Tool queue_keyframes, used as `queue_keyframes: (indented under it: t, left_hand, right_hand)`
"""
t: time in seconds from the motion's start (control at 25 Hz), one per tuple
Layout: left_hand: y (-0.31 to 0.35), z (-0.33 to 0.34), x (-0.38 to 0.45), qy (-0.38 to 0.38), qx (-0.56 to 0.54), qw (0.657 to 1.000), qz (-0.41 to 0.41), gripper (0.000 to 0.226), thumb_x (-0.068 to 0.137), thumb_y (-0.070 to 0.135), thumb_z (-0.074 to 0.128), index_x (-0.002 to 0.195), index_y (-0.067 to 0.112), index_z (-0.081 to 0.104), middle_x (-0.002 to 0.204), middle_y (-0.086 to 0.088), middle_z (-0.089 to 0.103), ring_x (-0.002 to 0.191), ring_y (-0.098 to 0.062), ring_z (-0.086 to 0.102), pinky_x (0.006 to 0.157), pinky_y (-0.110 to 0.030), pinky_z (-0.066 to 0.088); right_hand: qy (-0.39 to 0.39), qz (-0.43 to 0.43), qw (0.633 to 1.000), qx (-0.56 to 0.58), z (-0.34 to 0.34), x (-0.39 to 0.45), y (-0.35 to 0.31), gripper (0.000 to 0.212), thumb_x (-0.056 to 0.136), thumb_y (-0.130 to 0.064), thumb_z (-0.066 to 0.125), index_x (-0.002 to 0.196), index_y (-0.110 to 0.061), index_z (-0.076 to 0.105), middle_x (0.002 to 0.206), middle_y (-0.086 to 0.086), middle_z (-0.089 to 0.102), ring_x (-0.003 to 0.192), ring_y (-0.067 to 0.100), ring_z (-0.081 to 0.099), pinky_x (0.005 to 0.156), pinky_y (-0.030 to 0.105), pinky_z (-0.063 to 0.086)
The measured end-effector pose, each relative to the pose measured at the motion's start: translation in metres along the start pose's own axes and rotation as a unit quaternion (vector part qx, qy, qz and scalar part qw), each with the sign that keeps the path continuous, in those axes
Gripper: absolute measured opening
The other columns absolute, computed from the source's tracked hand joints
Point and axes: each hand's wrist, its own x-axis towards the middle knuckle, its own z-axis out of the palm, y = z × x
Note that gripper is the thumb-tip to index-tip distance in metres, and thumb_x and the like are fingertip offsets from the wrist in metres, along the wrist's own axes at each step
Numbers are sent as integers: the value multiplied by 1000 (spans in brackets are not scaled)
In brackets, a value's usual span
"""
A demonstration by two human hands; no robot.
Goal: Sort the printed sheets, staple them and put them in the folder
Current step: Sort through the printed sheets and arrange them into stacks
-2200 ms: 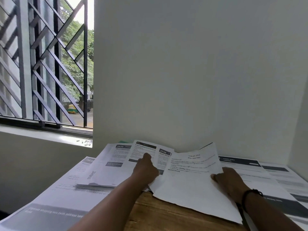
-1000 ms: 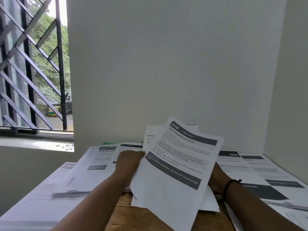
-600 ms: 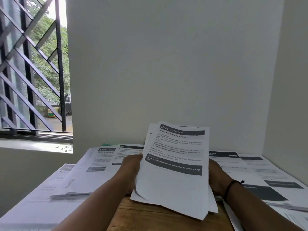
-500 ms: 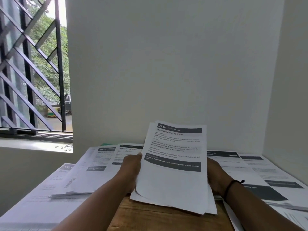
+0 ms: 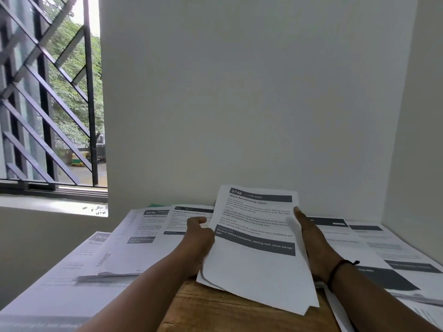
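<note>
- Wood, bare and brown, is the nearest thing I see: a patch of tabletop (image 5: 215,307) showing between my two forearms, with paper spread over the rest of it.
- Just above that patch I hold a small stack of sheets (image 5: 259,259), tilted up toward me with its lower corner hanging over the wood. The top page carries the number 2748 and the heading "Wipe Baseboards Clean".
- My left hand (image 5: 199,245) grips the stack's left edge; the thumb lies on the front of the page, and the fingers are curled behind it, out of my sight.
- My right hand (image 5: 311,245) holds the right edge from behind; one of its fingers (image 5: 298,213) reaches up along the margin. A dark band (image 5: 340,269) sits on that wrist.
- On the left, loose printed sheets (image 5: 134,236) lie overlapped on the tabletop, one headed 3639; the closest ones blur toward the frame edge.
- On the right, more printed pages (image 5: 374,243) with dark header bars lie flat, running back to the corner.
- A sliver of something green (image 5: 155,205) peeks out behind the left-hand sheets at the wall; I cannot tell what it is.
- Farthest back stands a plain pale wall (image 5: 251,104), and at left a window with a dark diagonal grille (image 5: 48,104), trees beyond it.
</note>
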Motion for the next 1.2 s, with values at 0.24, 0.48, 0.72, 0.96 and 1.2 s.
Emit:
queue_keyframes:
  t: [0.24, 0.48, 0.72, 0.96, 1.2]
  left_hand:
    - [-9, -18, 25, 60, 227, 970, 56, 47, 90, 33, 63, 131, 17, 45, 124, -8, 56, 111, -26, 54, 97, -40, 47]
    - [-24, -55, 44, 199, 533, 822, -7, 77, 80, 63, 58, 138, 17, 34, 139, -10, 40, 130, -31, 38, 100, -42, 38]
    - [-25, -61, 56, 201, 489, 848, -35, 93, 69, 58, 75, 138, 14, 30, 135, -12, 46, 125, -31, 45, 99, -42, 41]
    - [-25, -64, 56, 219, 499, 837, -49, 106, 65, 64, 76, 142, 13, 24, 138, -13, 40, 128, -35, 41, 101, -44, 39]
    - [-22, -73, 67, 218, 317, 922, -32, 88, 71, 22, 82, 137, 0, 28, 128, -22, 51, 119, -38, 51, 98, -43, 45]
  right_hand:
    - [14, 22, 986, -164, -2, -6, 5, 24, 86, 14, 56, 109, 10, 61, 101, 24, 68, 80, 36, 66, 47, 31, 57]
    - [1, 6, 978, -207, 1, -6, 8, 20, 87, 13, 56, 103, 3, 61, 97, 16, 67, 77, 27, 65, 45, 22, 54]
    - [2, 0, 975, -224, 0, -2, 11, 22, 86, 12, 58, 107, 5, 63, 100, 19, 69, 85, 33, 67, 65, 35, 55]
    - [-12, 0, 978, -211, 3, -6, 11, 22, 87, 13, 56, 106, 4, 62, 106, 22, 67, 87, 35, 66, 68, 36, 56]
    - [-30, 2, 979, -201, 5, -12, 8, 24, 88, 16, 53, 106, 4, 61, 90, 12, 67, 75, 25, 64, 43, 21, 52]
